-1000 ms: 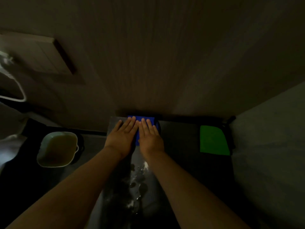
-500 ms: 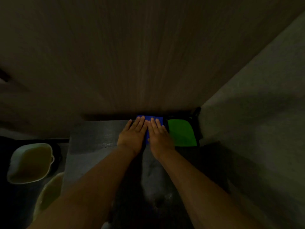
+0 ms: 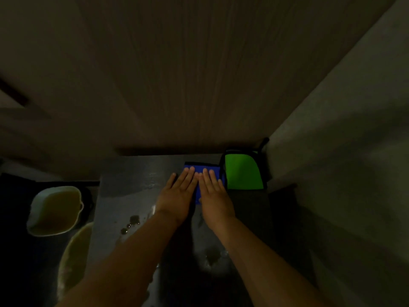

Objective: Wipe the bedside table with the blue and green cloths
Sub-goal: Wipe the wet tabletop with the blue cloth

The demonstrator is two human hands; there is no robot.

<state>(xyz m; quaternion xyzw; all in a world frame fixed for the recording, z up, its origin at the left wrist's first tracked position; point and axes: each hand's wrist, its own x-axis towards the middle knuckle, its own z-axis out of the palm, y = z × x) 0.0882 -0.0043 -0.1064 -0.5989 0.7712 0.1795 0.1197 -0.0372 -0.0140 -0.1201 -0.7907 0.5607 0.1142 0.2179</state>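
The dark bedside table (image 3: 132,185) is wet, with drops near its left front. A blue cloth (image 3: 205,167) lies at the back of the table, mostly covered by my hands. My left hand (image 3: 177,196) and my right hand (image 3: 213,196) press flat on it side by side, fingers straight and pointing at the wall. A bright green cloth (image 3: 242,171) lies flat in the table's back right corner, right beside the blue cloth and my right hand.
A wood-panelled wall (image 3: 199,74) stands directly behind the table. The pale side of a bed (image 3: 343,151) borders the table on the right. Left of the table, lower down, are a bucket (image 3: 35,207) of murky water and a second pale container (image 3: 73,255).
Both hands have slid the blue cloth to the right along the table's back edge, from its left part until it lies against the green cloth. The view has shifted right too.
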